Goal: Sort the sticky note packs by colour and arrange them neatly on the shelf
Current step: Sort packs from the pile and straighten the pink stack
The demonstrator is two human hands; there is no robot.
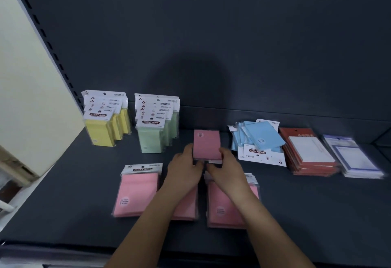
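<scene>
— Two colours look done: yellow packs (106,127) and green packs (157,129) stand in rows at the shelf's (69,193) left.

— And pink?

— Loose pink packs (136,191) lie flat; my left hand (185,167) and right hand (225,171) grip one pink pack (207,144) upright. Blue packs (257,136) remain jumbled.

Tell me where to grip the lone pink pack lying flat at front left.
Pinch the pink pack by its white header card at the far end, coming from above: it lies flat on the shelf, and the thin header overhangs the thicker pad.
</scene>
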